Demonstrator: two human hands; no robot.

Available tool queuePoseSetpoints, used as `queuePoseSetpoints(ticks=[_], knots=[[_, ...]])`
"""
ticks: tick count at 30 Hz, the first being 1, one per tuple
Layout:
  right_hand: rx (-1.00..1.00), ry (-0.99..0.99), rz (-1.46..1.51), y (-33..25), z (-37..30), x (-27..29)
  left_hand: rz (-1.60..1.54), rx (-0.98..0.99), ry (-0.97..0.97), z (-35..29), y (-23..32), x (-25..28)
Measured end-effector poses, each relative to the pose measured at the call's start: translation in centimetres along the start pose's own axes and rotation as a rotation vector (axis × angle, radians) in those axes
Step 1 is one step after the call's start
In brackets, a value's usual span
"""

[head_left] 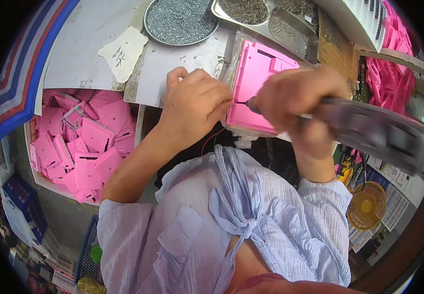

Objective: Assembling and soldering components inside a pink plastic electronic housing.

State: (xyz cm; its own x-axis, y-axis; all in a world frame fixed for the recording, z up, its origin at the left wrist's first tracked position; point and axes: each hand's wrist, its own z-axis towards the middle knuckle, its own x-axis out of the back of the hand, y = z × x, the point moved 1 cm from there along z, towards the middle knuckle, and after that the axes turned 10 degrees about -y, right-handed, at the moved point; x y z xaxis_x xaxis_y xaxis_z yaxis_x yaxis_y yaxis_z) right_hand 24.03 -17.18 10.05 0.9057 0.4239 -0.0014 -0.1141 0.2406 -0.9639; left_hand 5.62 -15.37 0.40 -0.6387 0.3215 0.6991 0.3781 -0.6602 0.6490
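A pink plastic panel (252, 78) lies on the worktop before me, with raised ribs and a small block on it. My right hand (302, 98), blurred by motion, is wrapped round an electric screwdriver (381, 128) held nearly level. Its thin dark bit points left, to the panel's left edge. At the bit's tip, the thumb and fingers of my left hand (192, 105) are pinched together. Whatever they hold, if anything, is too small to make out. A thin red wire (213, 138) runs below the left hand.
A round metal tray (180, 22) of small screws and a divided metal tray (290, 30) stand at the back. A torn paper (124, 54) lies left. Pink parts fill a bin (50, 187) at lower left; more pink pieces (388, 78) pile at right, above a yellow basket (367, 206).
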Motion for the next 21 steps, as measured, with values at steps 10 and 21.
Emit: queuePoseSetpoints(ticks=[10, 21], knots=[[0.111, -0.05, 0.261, -1.4, -0.7, 0.2, -0.11, -0.05, 0.031, -0.5, 1.2, -0.4], [-0.035, 0.023, 0.028, 0.1, -3.2, -2.0, -0.098, -0.095, -0.262, -0.9, 1.5, -0.1]])
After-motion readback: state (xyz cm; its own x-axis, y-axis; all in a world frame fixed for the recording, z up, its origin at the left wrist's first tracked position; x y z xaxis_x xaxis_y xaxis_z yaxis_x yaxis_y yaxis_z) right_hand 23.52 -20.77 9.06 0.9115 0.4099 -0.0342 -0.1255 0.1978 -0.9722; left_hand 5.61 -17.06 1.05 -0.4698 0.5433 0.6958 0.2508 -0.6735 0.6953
